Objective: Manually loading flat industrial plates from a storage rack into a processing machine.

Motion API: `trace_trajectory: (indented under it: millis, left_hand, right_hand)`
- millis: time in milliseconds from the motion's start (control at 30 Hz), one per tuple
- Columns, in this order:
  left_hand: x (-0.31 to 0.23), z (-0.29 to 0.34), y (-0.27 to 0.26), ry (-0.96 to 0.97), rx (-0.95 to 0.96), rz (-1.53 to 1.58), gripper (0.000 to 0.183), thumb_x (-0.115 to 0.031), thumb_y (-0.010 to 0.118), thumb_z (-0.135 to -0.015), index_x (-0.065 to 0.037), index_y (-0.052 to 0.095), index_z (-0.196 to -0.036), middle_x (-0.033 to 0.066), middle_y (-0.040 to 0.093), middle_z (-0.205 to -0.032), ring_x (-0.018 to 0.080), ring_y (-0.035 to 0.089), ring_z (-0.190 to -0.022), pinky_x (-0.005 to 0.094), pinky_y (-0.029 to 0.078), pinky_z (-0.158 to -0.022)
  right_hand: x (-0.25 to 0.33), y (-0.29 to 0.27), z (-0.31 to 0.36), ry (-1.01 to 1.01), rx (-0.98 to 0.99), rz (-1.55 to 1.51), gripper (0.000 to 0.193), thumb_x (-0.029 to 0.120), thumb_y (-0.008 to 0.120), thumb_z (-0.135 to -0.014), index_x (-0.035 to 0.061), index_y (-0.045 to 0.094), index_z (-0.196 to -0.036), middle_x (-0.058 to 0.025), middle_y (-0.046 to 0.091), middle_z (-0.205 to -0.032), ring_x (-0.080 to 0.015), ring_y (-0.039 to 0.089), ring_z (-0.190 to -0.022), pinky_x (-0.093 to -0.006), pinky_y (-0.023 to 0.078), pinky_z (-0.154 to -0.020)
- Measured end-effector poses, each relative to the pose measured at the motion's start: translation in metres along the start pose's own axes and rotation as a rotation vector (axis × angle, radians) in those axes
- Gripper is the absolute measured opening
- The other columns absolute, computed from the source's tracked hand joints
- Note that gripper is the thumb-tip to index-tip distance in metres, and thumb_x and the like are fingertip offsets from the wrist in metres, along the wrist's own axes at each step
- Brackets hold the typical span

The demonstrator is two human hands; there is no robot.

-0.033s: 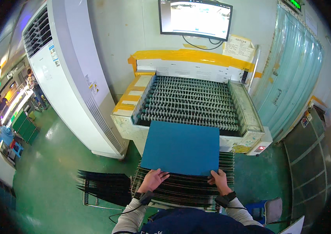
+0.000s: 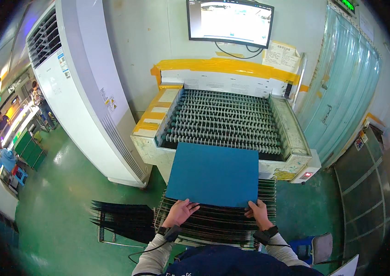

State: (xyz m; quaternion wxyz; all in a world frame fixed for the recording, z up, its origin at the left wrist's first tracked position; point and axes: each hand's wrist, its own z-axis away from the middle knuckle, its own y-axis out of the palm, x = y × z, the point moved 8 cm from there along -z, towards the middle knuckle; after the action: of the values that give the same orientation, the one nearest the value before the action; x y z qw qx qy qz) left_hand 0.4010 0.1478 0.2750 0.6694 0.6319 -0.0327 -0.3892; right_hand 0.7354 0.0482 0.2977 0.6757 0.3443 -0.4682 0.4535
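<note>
A flat blue panel [image 2: 213, 175] spans the space between my hands, its far edge at the front of a roller conveyor [image 2: 222, 119]. My left hand [image 2: 181, 212] is closed on the panel's near left corner, thumb on the near edge. At the near right corner, my right hand [image 2: 258, 214] pinches the same panel. Below it stands a slotted rack [image 2: 222, 225] with several dark panels upright in rows. Some of the fingers are hidden under the panel.
Left of the rack, more dark panels [image 2: 123, 221] stand in a second rack. A tall white air conditioner [image 2: 89, 92] flanks the conveyor. A monitor [image 2: 231, 20] hangs above, and a strip-curtain doorway [image 2: 340, 87] is at right. People work far left.
</note>
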Motion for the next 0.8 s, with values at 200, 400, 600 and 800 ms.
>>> trace_trajectory:
  millis: [200, 400, 600, 800]
  left_hand:
    - [0.0003, -0.0001, -0.0008, 0.006, 0.0, -0.002, 0.018, -0.008, 0.053, -0.099, -0.004, 0.059, -0.116, 0.014, 0.065, -0.119, 0.033, 0.061, -0.113, 0.0529, 0.047, -0.104]
    - [-0.0002, 0.0005, -0.0003, 0.007, 0.005, -0.009, 0.018, -0.008, 0.052, -0.1, -0.004, 0.059, -0.115, 0.014, 0.065, -0.119, 0.0333, 0.061, -0.113, 0.0529, 0.047, -0.104]
    - [-0.0006, 0.0016, 0.0021, 0.013, -0.028, 0.003, 0.015, -0.007, 0.052, -0.099, -0.004, 0.06, -0.112, 0.0131, 0.065, -0.118, 0.0334, 0.062, -0.112, 0.0532, 0.047, -0.103]
    - [-0.0003, 0.0015, 0.0012, 0.004, -0.017, 0.01, 0.015, -0.007, 0.052, -0.099, -0.004, 0.06, -0.112, 0.0133, 0.065, -0.117, 0.0333, 0.061, -0.112, 0.0536, 0.047, -0.104]
  right_hand:
    - [-0.0035, -0.0017, -0.0019, -0.001, 0.003, 0.002, 0.024, 0.022, 0.06, -0.097, 0.0015, 0.058, -0.109, -0.0134, 0.067, -0.082, -0.02, 0.066, -0.057, -0.0306, 0.054, -0.049]
    - [-0.0027, -0.0012, -0.0015, 0.0, -0.003, 0.012, 0.025, 0.022, 0.059, -0.097, 0.0009, 0.058, -0.11, -0.0138, 0.067, -0.083, -0.0202, 0.066, -0.057, -0.0303, 0.054, -0.049]
    - [-0.0054, -0.0024, -0.0031, 0.002, -0.001, 0.0, 0.027, 0.022, 0.06, -0.097, 0.0003, 0.057, -0.112, -0.0143, 0.068, -0.083, -0.0206, 0.066, -0.056, -0.031, 0.055, -0.049]
    - [-0.0056, -0.0025, -0.0031, 0.002, 0.0, 0.008, 0.026, 0.023, 0.06, -0.097, 0.0007, 0.058, -0.112, -0.0141, 0.068, -0.083, -0.0201, 0.066, -0.056, -0.031, 0.055, -0.049]
